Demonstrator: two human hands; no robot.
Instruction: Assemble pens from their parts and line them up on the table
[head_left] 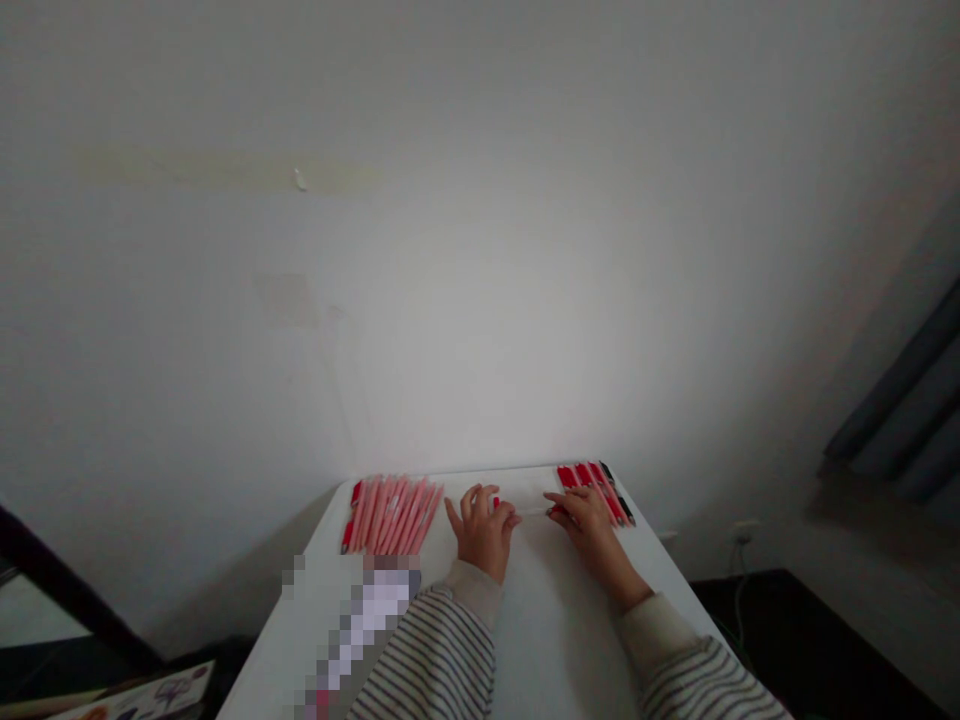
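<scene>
A pen with a clear, pale barrel [533, 511] and red ends lies crosswise between my hands, just above or on the white table [536, 610]. My left hand [484, 530] pinches its left end, thumb and index finger together and the other fingers spread. At its right end my right hand [586, 520] has its fingers closed round the red tip part. To the left is a bunch of pink pen barrels [394, 515], a few red parts among them. Beyond my right hand lies a row of red-capped pens [589, 475], partly hidden by the hand.
A pale wall [480, 250] rises right behind the table's back edge. On the table's left front a pixelated object [367, 625] is blurred out. A dark curtain [900, 430] hangs at the right, near a wall socket [746, 530] with a cable. Printed packaging [169, 695] sits at lower left.
</scene>
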